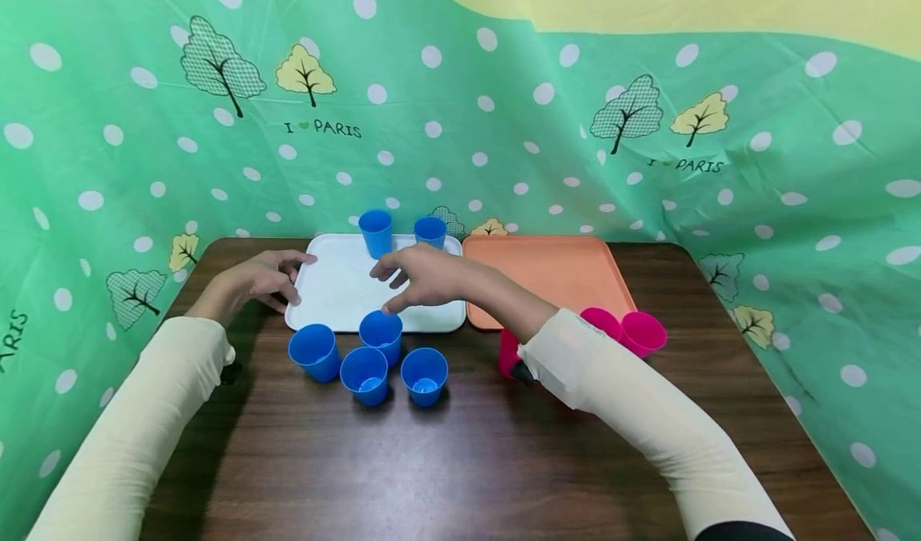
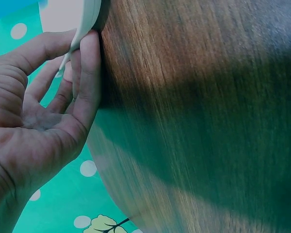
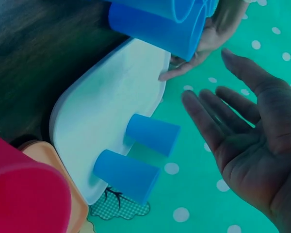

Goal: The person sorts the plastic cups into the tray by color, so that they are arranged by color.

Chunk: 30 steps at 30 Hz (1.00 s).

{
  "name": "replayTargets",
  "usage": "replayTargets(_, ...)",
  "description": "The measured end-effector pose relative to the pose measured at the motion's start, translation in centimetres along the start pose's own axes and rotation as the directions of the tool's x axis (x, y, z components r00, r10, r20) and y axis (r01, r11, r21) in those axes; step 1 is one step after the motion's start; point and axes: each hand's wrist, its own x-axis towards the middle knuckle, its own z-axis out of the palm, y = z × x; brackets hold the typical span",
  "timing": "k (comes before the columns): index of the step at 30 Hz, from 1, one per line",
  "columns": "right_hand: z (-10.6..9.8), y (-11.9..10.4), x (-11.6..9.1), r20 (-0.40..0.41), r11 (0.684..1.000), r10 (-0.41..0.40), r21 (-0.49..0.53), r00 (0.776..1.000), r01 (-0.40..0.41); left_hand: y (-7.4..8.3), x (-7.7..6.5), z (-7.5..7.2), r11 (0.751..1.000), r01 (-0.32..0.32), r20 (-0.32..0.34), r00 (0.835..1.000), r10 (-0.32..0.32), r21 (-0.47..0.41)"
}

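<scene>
Blue and upright, one cup [image 1: 383,343] stands on the surface [image 1: 446,477], bodyward of the right hand [image 1: 426,276], the nearer one (its grip empty, fingers apart); the left hand [image 1: 263,276] pinches the white tray [image 1: 338,285] by its left edge.

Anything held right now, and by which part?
The left hand pinches the white tray by its left rim; the right hand holds nothing.

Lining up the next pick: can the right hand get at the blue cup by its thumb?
Probably yes: the right hand looks empty and close to that blue cup, with nothing visible between. Three other blue cups stand close, so coming from above looks easiest.
</scene>
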Motion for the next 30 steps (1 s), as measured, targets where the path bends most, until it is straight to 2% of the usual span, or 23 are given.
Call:
replayTargets(5, 0.2, -0.1, -0.5, 0.078, 1.000, -0.017, 0.013, 0.997, 0.016, 0.1, 0.1, 0.0, 1.000, -0.004, 0.004, 1.000, 0.004, 0.003)
replayTargets(13, 0.6, 0.1, -0.7, 0.181, 1.000, -0.003, 0.026, 0.983, -0.002, 0.1, -0.1, 0.0, 1.000, -0.007, 0.007, 1.000, 0.007, -0.004)
replayTargets(30, 1.8, -0.3, 0.0, 0.225, 1.000, 0.009, 0.018, 0.974, -0.014, 0.0, -0.2, 0.2, 1.000, -0.022, 0.014, 1.000, 0.022, 0.008)
